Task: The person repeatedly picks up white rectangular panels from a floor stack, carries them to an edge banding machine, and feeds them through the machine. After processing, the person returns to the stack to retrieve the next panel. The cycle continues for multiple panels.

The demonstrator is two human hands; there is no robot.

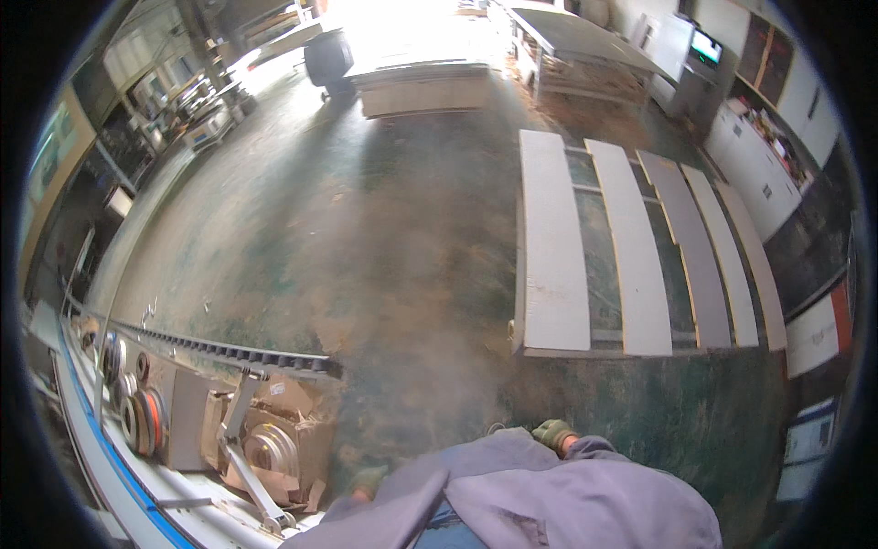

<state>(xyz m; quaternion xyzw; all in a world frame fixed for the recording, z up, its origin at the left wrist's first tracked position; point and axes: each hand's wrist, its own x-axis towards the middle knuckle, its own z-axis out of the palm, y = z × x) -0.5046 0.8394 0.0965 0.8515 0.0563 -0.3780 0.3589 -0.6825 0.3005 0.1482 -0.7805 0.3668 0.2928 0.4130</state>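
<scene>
My right hand (553,435) is in a greenish work glove, just beyond the grey-purple jacket (585,494) I wear. Its fingers look curled, and whatever they may hold is hidden. A thin pale loop (495,427) shows to its left; I cannot tell whether it touches the hand. Low in the picture, my left hand (369,480), also gloved, is blurred and partly covered by my sleeve. The fingers of that hand cannot be made out. Nearest to it is an open cardboard box (306,403) with rolls of edge-banding-like tape (272,450) in it.
On the right, several long boards (556,247) lie across a low metal rack (604,302). A roller rail (229,350) juts out from the machine (119,476) at left. Ahead stand a stack of panels (421,91) and a large worktable (585,37). Green floor (366,238) lies between.
</scene>
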